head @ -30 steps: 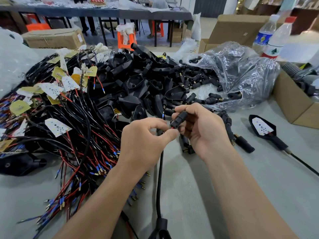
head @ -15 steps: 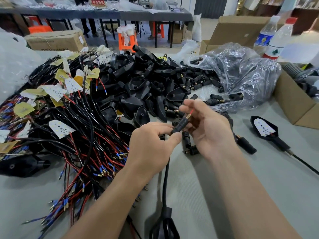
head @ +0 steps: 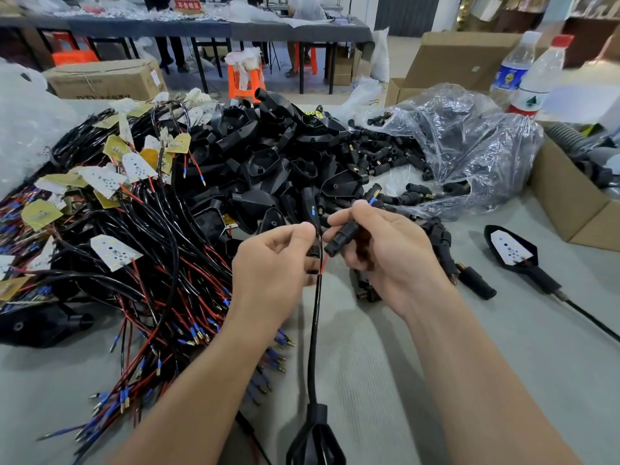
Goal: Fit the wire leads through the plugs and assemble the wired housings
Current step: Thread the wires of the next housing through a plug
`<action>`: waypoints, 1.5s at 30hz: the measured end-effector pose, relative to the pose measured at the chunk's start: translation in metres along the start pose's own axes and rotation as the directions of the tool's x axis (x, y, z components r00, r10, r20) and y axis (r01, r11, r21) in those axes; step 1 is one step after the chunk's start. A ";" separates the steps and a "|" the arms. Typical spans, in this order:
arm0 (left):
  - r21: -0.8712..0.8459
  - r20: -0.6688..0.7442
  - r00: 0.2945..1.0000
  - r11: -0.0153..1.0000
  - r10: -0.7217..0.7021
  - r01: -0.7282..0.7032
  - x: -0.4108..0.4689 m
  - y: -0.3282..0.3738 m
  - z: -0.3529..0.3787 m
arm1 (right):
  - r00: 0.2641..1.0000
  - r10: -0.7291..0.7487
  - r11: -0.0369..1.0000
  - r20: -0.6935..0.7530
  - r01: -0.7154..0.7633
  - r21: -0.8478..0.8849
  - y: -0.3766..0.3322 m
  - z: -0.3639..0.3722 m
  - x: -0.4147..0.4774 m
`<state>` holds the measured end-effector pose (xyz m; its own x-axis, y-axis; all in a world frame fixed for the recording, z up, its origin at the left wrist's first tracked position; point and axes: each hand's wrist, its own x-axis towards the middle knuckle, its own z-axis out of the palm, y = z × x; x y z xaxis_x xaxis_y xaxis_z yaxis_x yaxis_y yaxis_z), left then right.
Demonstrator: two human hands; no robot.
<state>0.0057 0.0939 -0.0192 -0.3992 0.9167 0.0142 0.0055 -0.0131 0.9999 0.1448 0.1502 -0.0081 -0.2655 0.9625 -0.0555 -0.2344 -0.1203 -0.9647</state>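
Head view, over the table's [head: 503, 347] middle: pinching the cable [head: 313, 330] with the left hand [head: 271, 263], gripping the plug [head: 342, 238] in the right hand [head: 385, 256]. Risking the red lead [head: 323, 263] buckling beside the plug instead of entering, likely from crooked feeding.

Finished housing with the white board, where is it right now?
Head view: the finished housing lies on the table right of the right hand, just in front of the cardboard box, a loose plug at its left.
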 end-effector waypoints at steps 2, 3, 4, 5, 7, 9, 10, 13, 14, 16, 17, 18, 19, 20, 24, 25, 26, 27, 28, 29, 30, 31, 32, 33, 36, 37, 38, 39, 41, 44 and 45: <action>-0.250 0.113 0.979 0.949 -0.168 0.191 0.004 0.003 -0.001 | 0.996 0.015 0.999 0.092 -0.011 -0.049 0.001 0.000 0.000; -0.344 0.157 0.969 0.909 -0.191 0.235 0.006 0.003 -0.003 | 0.991 0.022 0.998 0.135 -0.013 -0.069 0.002 0.000 -0.001; -0.389 0.169 0.969 0.890 -0.183 0.236 0.007 0.004 -0.004 | 0.984 0.028 0.997 0.174 -0.014 -0.081 0.002 0.001 -0.002; -0.403 0.150 0.975 0.890 -0.166 0.213 0.008 0.004 -0.005 | 0.977 0.033 0.996 0.209 -0.014 -0.089 0.002 0.000 -0.002; -0.391 0.076 0.990 0.910 -0.122 0.142 0.009 0.002 -0.005 | 0.974 0.035 0.994 0.225 -0.012 -0.105 0.002 0.000 -0.004; -0.343 0.006 0.998 0.937 -0.063 0.062 0.010 0.003 -0.005 | 0.993 0.012 0.994 0.116 0.001 -0.110 0.003 0.003 -0.003; -0.310 -0.019 0.999 0.950 -0.031 0.023 0.011 0.003 -0.006 | 1.000 -0.005 0.995 0.029 0.007 -0.097 0.004 0.003 -0.001; -0.175 -0.023 0.997 0.982 0.068 -0.071 0.014 0.005 -0.010 | 0.988 -0.021 0.999 -0.155 0.027 0.039 0.005 0.004 0.002; -0.093 -0.007 0.994 0.989 0.112 -0.112 0.014 0.004 -0.011 | 0.983 -0.021 0.995 -0.183 0.038 0.089 0.006 0.004 0.003; 0.052 0.046 0.985 0.984 0.167 -0.169 0.012 0.002 -0.010 | 0.976 -0.031 0.985 -0.216 0.067 0.162 0.006 0.004 0.004; 0.122 0.076 0.982 0.976 0.171 -0.179 0.010 0.001 -0.010 | 0.974 -0.038 0.979 -0.222 0.081 0.187 0.006 0.004 0.005; 0.198 0.099 0.981 0.963 0.168 -0.185 0.009 -0.001 -0.010 | 0.974 -0.043 0.975 -0.224 0.090 0.205 0.007 0.005 0.005; 0.269 0.111 0.979 0.943 0.170 -0.195 0.007 -0.002 -0.009 | 0.974 -0.047 0.972 -0.221 0.096 0.216 0.007 0.006 0.005; 0.322 0.111 0.978 0.925 0.176 -0.203 0.006 -0.002 -0.009 | 0.974 -0.050 0.970 -0.219 0.100 0.221 0.007 0.006 0.005; 0.398 0.038 0.982 0.899 0.184 -0.184 0.004 -0.002 -0.007 | 0.967 -0.043 0.961 -0.249 0.109 0.254 0.007 0.008 0.005; 0.401 0.026 0.983 0.899 0.180 -0.175 0.004 -0.001 -0.007 | 0.966 -0.038 0.958 -0.255 0.107 0.265 0.007 0.009 0.005; 0.396 0.013 0.984 0.903 0.176 -0.167 0.004 -0.001 -0.006 | 0.965 -0.032 0.956 -0.260 0.106 0.275 0.007 0.009 0.005; 0.386 -0.003 0.984 0.908 0.176 -0.162 0.004 0.000 -0.006 | 0.964 -0.028 0.954 -0.265 0.105 0.280 0.007 0.008 0.005; 0.376 -0.019 0.984 0.913 0.177 -0.157 0.003 0.000 -0.006 | 0.963 -0.028 0.954 -0.269 0.107 0.281 0.007 0.008 0.005; 0.370 -0.031 0.983 0.916 0.178 -0.155 0.003 0.001 -0.006 | 0.962 -0.031 0.954 -0.270 0.109 0.278 0.007 0.008 0.005; 0.367 -0.035 0.984 0.918 0.177 -0.152 0.003 0.002 -0.007 | 0.963 -0.035 0.956 -0.267 0.111 0.273 0.007 0.007 0.006; 0.367 -0.032 0.985 0.918 0.172 -0.148 0.003 0.002 -0.006 | 0.964 -0.039 0.958 -0.261 0.110 0.266 0.007 0.007 0.006; 0.372 -0.023 0.986 0.917 0.163 -0.143 0.003 0.002 -0.006 | 0.967 -0.040 0.961 -0.251 0.107 0.257 0.007 0.007 0.006; 0.383 -0.012 0.988 0.914 0.153 -0.137 0.002 0.002 -0.006 | 0.970 -0.041 0.964 -0.239 0.101 0.246 0.007 0.007 0.006; 0.418 0.010 0.991 0.900 0.134 -0.126 0.002 0.002 -0.008 | 0.977 -0.046 0.978 -0.209 0.087 0.190 0.006 0.007 0.005; 0.425 0.013 0.989 0.895 0.144 -0.136 0.003 0.001 -0.008 | 0.977 -0.052 0.985 -0.208 0.085 0.152 0.006 0.006 0.005; 0.440 0.017 0.985 0.884 0.170 -0.160 0.003 0.001 -0.009 | 0.975 -0.062 0.991 -0.214 0.086 0.105 0.005 0.005 0.005; 0.466 0.026 0.978 0.863 0.207 -0.195 0.003 0.001 -0.010 | 0.972 -0.074 0.994 -0.223 0.090 0.059 0.004 0.005 0.004; 0.527 0.067 0.960 0.808 0.271 -0.265 0.003 0.001 -0.011 | 0.965 -0.097 0.995 -0.243 0.100 0.000 0.002 0.004 0.003; 0.542 0.148 0.957 0.788 0.251 -0.291 0.003 0.001 -0.011 | 0.956 -0.117 0.993 -0.268 0.106 -0.053 0.001 0.005 0.002; 0.532 0.164 0.958 0.797 0.235 -0.287 0.003 0.001 -0.011 | 0.955 -0.119 0.992 -0.273 0.105 -0.064 0.001 0.005 0.002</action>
<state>-0.0053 0.0926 -0.0180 -0.2306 0.9406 0.2490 0.6064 -0.0612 0.7928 0.1395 0.1503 -0.0080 0.0301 0.9995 -0.0091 -0.2008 -0.0029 -0.9796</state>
